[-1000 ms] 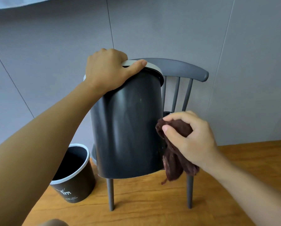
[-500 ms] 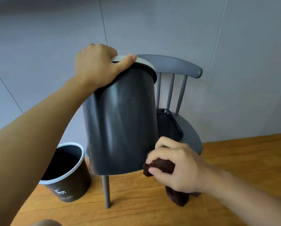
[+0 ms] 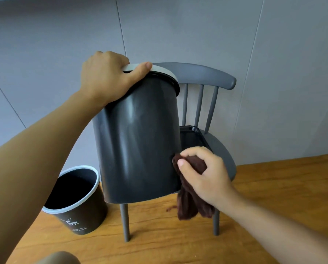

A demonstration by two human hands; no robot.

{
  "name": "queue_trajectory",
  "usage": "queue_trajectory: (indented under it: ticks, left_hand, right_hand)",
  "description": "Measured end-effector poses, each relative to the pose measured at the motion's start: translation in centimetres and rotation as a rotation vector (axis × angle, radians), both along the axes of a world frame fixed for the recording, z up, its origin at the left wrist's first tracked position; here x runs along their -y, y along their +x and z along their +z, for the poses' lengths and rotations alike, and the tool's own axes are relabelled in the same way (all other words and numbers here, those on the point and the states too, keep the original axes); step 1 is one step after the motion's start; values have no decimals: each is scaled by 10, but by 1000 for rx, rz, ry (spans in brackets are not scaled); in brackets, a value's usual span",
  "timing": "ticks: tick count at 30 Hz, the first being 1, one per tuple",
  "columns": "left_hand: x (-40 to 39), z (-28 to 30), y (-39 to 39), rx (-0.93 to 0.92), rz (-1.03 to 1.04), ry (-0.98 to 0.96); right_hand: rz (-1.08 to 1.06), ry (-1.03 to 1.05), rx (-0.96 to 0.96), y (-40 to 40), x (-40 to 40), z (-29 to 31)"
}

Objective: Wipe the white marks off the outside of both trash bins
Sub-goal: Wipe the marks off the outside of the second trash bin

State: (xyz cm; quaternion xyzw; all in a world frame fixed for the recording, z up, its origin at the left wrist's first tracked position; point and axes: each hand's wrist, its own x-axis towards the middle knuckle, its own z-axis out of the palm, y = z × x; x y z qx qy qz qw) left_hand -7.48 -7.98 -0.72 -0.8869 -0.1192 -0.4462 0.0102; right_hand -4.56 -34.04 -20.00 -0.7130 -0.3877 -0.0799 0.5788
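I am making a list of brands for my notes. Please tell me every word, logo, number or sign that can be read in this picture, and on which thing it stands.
Small black bin on the floor: a white deer figure, a picture and not a word.
Same bin, under the deer: two short lines of white print, too small and blurred to read.
Tall dark bin held up: no text visible.
Nothing else carries writing.

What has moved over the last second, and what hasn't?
The right hand, gripping the brown cloth, swept down the grey bin's right side, then back up to its lower edge. The left hand kept holding the bin's rim; the deer-print bin stayed on the floor.
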Motion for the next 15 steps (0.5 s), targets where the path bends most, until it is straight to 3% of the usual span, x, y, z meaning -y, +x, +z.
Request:
queue_trajectory:
  ticks: [4, 7, 10, 13, 15]
  left_hand:
    - [-8, -1, -3, 1, -4, -24]
    - [-11, -2, -3, -5, 9, -6]
    - [-10, -2, -3, 4, 9, -4]
    - [-9, -2, -4, -4, 7, 10]
    - [-8, -1, -4, -8, 4, 17]
  right_hand:
    - [220, -282, 51, -3, 24, -4]
    - [134, -264, 26, 2, 30, 9]
    - [83, -172, -288, 13, 30, 31]
    - [300, -77, -722, 20, 33, 53]
    - [322, -64, -734, 21, 31, 62]
